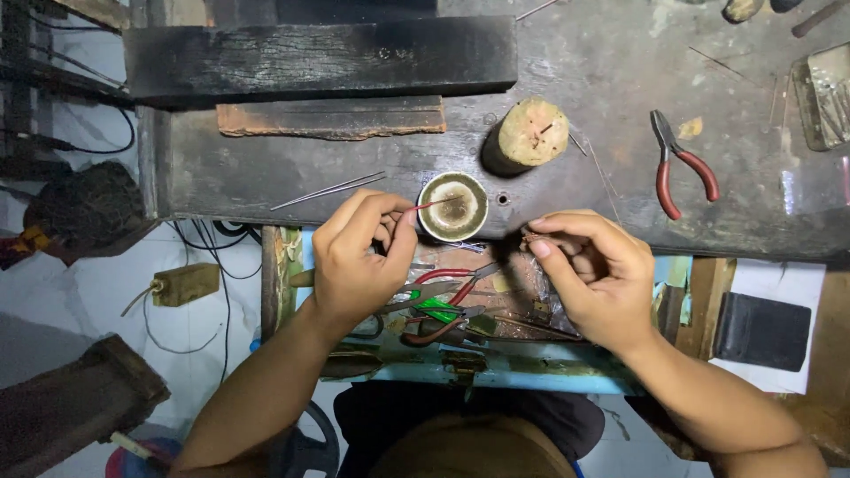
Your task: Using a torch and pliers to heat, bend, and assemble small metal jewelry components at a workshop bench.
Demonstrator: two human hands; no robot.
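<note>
My left hand (359,257) pinches a thin red-tipped stick (434,204) over the small round metal cup (452,206); right hand (589,270) pinches something tiny, unclear—both light, fragile, fingertip grip near ends.

Both forearms are bare from the elbow down, with no sleeve, watch or bracelet showing on either wrist. The left hand (354,257) and the right hand (593,274) wear no gloves and no rings that can be made out. At the bottom edge a dark garment covers the lap, with a tan patch in front of it whose nature is unclear.
</note>
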